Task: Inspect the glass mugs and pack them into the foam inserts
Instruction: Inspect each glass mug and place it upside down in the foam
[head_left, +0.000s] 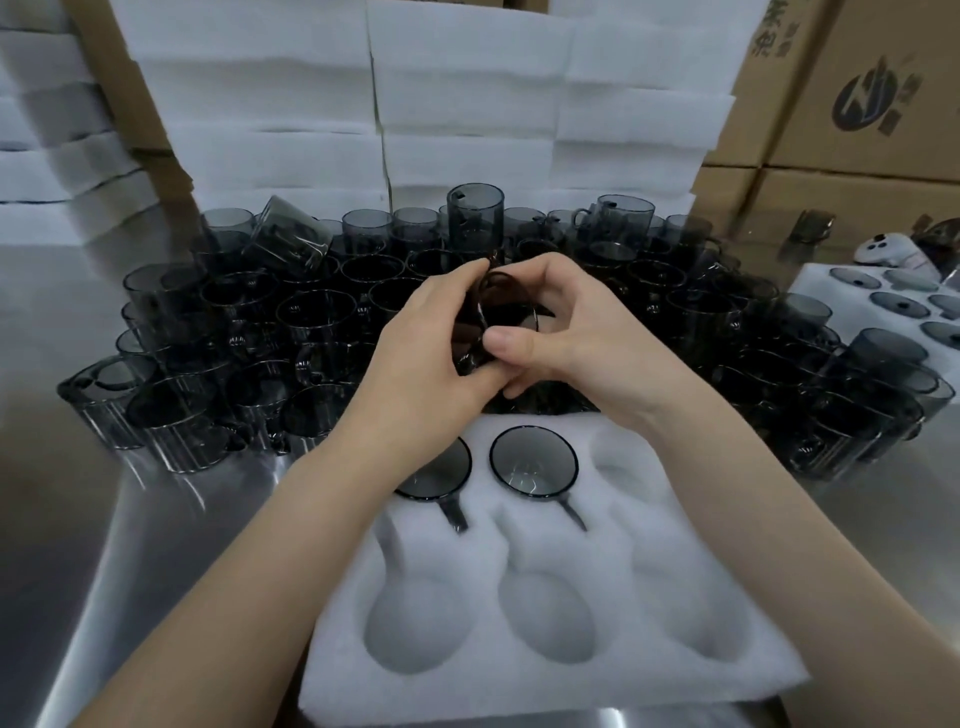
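Both hands hold one dark smoked-glass mug (501, 306) up above the far edge of the white foam insert (550, 670). My left hand (431, 343) grips its left side, and my right hand (566, 332) curls round its right side with the thumb on the glass. The insert lies on the steel table in front of me. Two mugs sit in its far pockets: one (534, 463) in the middle pocket, one (441, 470) partly hidden under my left wrist. Its other pockets hold nothing.
Several loose grey glass mugs (311, 312) crowd the steel table (104, 545) behind the insert, from left to right. Stacked white foam sheets (467, 104) and cardboard boxes (857, 104) stand at the back. Another foam insert filled with mugs (893, 301) lies at the right.
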